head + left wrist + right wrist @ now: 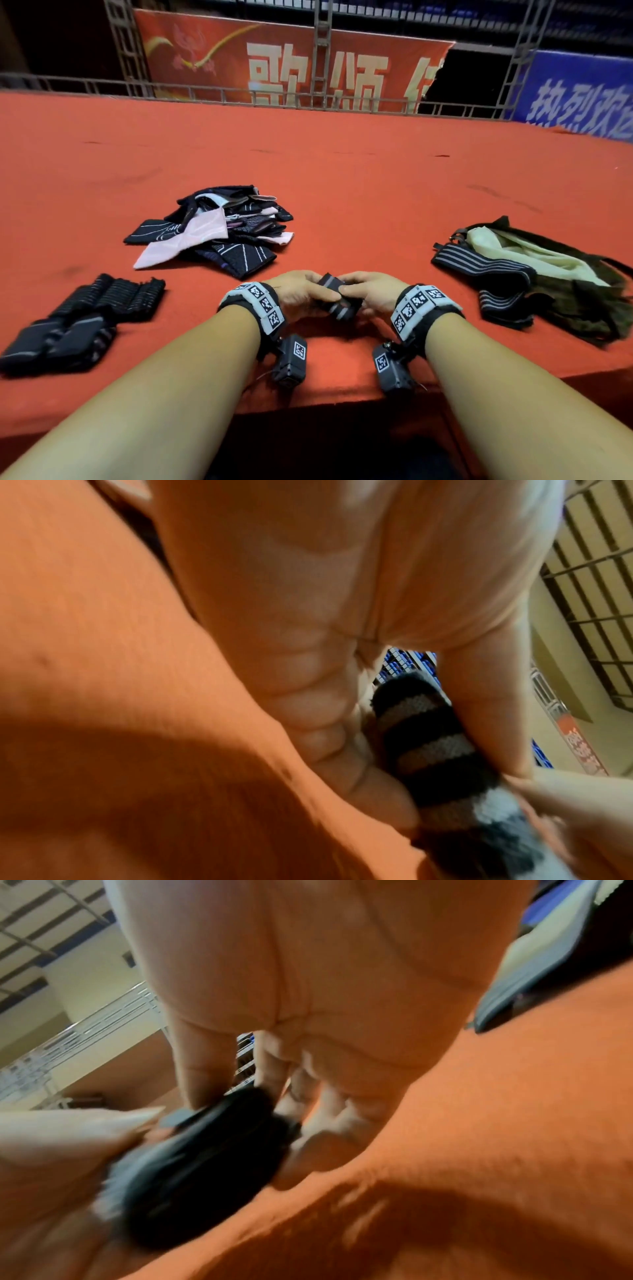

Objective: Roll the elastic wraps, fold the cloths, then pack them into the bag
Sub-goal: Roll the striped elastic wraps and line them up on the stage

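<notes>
Head view: striped wrap (pixel 337 298), partly rolled, gripped between left hand (pixel 297 294) and right hand (pixel 371 295) above the red worktop (pixel 342 178); beyond it the cloths (pixel 219 229); left, rolled wraps (pixel 85 318); right, bag (pixel 555 277).
Left wrist view: fingers (pixel 342 750) curled on wrap (pixel 435 750).
Right wrist view: fingers (pixel 329 1131) pinching the blurred roll (pixel 205 1164).

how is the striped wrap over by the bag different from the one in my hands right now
The striped wrap by the bag lies loose and unrolled on the red table, untouched; the wrap in your hands is wound into a compact roll. The loose one spreads out long and flat, draped partly over the bag, while the rolled one is gripped between your left hand and right hand. Both are dark with grey stripes.
</notes>
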`<state>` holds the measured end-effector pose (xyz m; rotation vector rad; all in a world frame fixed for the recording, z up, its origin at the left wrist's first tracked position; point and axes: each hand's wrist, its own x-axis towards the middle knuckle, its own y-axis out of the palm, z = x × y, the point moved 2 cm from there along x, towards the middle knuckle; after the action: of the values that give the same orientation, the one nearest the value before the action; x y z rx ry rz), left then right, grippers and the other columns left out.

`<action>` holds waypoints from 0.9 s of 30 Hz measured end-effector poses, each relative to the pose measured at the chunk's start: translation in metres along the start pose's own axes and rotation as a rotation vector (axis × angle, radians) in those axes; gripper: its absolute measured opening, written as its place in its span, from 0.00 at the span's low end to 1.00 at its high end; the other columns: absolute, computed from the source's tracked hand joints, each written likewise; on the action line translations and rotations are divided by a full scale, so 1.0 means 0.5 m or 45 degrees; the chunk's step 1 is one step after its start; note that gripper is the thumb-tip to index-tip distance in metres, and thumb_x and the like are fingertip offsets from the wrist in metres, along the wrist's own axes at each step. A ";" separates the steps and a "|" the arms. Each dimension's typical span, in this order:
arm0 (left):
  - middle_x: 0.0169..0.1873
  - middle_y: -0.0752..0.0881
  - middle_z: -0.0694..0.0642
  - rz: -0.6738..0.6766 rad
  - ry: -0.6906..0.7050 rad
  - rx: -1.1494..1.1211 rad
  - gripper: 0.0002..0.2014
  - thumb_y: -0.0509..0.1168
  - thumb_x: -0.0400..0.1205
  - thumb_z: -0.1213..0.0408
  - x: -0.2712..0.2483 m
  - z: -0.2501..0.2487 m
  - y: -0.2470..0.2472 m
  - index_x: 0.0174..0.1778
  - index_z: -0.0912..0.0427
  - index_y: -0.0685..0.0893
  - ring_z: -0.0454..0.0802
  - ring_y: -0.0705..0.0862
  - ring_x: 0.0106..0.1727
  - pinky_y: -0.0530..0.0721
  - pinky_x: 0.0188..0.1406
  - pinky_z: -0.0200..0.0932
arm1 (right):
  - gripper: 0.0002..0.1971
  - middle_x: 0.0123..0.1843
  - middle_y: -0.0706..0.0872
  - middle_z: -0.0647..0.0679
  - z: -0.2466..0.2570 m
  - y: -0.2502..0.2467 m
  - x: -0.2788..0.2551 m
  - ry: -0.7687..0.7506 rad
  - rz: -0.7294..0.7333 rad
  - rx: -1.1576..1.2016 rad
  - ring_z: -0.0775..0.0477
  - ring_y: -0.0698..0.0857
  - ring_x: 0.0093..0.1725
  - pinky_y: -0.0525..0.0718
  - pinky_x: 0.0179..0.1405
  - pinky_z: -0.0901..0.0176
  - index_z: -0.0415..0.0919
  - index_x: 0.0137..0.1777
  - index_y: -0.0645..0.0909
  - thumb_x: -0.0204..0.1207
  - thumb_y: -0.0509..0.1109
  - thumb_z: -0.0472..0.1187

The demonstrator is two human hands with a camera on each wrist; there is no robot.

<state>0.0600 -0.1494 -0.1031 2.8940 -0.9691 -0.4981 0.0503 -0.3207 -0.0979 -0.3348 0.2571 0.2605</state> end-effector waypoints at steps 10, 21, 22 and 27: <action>0.53 0.86 0.60 -0.436 0.171 0.028 0.19 0.69 0.76 0.84 -0.204 -0.067 -0.117 0.59 0.60 0.83 0.53 0.87 0.48 0.88 0.42 0.44 | 0.17 0.32 0.89 0.45 0.161 0.165 -0.032 -0.075 0.284 -0.196 0.47 0.81 0.22 0.73 0.21 0.63 0.36 0.60 0.84 0.82 0.72 0.51; 0.28 0.76 0.58 -0.734 0.109 0.106 0.13 0.68 0.84 0.73 -0.465 -0.044 -0.305 0.36 0.59 0.76 0.50 0.75 0.25 0.77 0.24 0.39 | 0.11 0.34 0.87 0.40 0.269 0.466 0.021 -0.153 0.370 -0.049 0.45 0.83 0.19 0.69 0.16 0.67 0.36 0.56 0.76 0.87 0.67 0.45; 0.28 0.75 0.58 -0.771 0.078 0.123 0.12 0.68 0.85 0.72 -0.482 -0.031 -0.323 0.36 0.60 0.76 0.49 0.74 0.23 0.72 0.22 0.37 | 0.09 0.31 0.86 0.40 0.263 0.491 0.024 -0.100 0.413 -0.055 0.45 0.84 0.19 0.70 0.16 0.68 0.37 0.55 0.75 0.87 0.66 0.44; 0.38 0.89 0.58 -1.298 -0.157 0.898 0.10 0.71 0.83 0.58 -0.567 0.005 -0.414 0.45 0.62 0.89 0.54 0.86 0.37 0.83 0.40 0.44 | 0.12 0.35 0.87 0.37 0.198 0.570 0.057 0.175 0.371 -0.224 0.39 0.87 0.22 0.79 0.18 0.62 0.31 0.58 0.77 0.86 0.66 0.43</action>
<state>-0.0343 0.1851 -0.0547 3.8657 0.5855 -0.3957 0.0139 -0.0197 -0.0982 -0.4904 0.4210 0.5505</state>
